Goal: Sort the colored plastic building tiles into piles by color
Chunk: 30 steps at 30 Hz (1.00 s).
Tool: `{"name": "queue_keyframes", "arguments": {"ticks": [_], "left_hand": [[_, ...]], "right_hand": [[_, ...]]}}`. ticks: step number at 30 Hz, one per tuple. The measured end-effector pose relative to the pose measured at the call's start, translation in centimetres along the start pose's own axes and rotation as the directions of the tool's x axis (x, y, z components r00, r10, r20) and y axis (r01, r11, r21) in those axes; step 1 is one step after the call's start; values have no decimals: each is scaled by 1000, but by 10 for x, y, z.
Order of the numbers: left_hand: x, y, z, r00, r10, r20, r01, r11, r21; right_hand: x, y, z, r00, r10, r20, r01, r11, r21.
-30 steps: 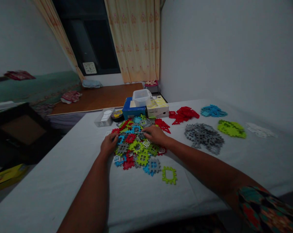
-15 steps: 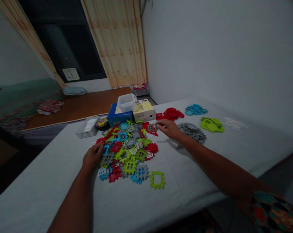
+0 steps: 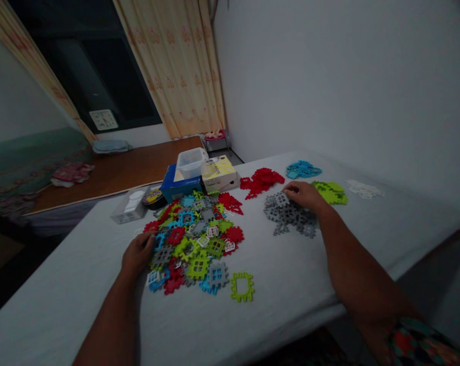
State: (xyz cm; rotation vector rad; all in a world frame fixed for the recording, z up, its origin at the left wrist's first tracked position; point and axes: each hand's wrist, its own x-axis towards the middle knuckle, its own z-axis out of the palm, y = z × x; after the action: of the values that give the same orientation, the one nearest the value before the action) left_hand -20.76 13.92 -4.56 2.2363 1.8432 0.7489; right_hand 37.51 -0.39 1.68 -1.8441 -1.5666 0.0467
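My right hand (image 3: 305,196) is over the pile of grey interlocking plastic pieces (image 3: 296,218), its thumb and fingers pinched on a grey window piece (image 3: 281,199). That piece overlaps the top of the pile, so I cannot tell whether it touches. At the left edge of a mixed heap of interlocking pieces (image 3: 197,267), my left hand (image 3: 137,252) rests with its fingers closed together beside a blue piece (image 3: 160,239). What those fingers hold, if anything, is hidden. The heap mixes red, green, blue, grey and small white pieces. A green square frame (image 3: 242,274) lies apart, nearer me.
Sorted piles of red (image 3: 266,179), blue (image 3: 302,169), green (image 3: 331,192) and white pieces (image 3: 363,188) lie to the right. Behind the heap stand a blue box (image 3: 180,189), a yellow-white box (image 3: 220,175), a clear tub (image 3: 192,160), a tape roll (image 3: 154,197) and another clear container (image 3: 125,213).
My right hand has carried the grey piece rightwards from the mixed heap to the grey pile. My left hand stays at the heap's edge. The view has shifted slightly.
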Motion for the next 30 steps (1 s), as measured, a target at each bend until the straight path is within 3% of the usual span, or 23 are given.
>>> {"name": "queue_keyframes", "arguments": {"ticks": [2,5,8,11,14,16,18,23,26,30], "left_hand": [[1,-2,1,1000,2,-2,-2,1000,10],[1,0,2,1000,12,-9,-12,1000,6],[-2,6,2,1000,16,-18,-16,1000,0],[-5,11,2,1000,12,-6,-12,1000,-20],[-7,13,3,1000,-2,-12,2,1000,-31],[-8,13,4,1000,-9,-16,8,999,-42],[-8,12,5,1000,-4,-17,3,998,-59],[-9,9,9,999,6,-51,-12,992,-122],[-10,7,11,994,-18,-107,1,987,-161],[-10,4,10,986,-56,-154,27,982,-185]], "right_hand": [[-1,-7,1,998,-8,-56,2,995,-98],[-2,-21,5,971,-30,-237,-9,987,-160],[-6,-46,22,938,-150,-312,120,986,-116],[-19,-78,54,907,-385,-171,390,921,-8],[-39,-108,87,787,-614,62,608,788,94],[-52,-123,103,702,-690,178,682,723,114],[-59,-134,113,664,-709,237,704,700,120],[-48,-158,121,666,-709,233,689,704,175],[-31,-172,128,714,-661,231,639,750,169],[-13,-181,136,778,-504,375,525,850,55]]}}
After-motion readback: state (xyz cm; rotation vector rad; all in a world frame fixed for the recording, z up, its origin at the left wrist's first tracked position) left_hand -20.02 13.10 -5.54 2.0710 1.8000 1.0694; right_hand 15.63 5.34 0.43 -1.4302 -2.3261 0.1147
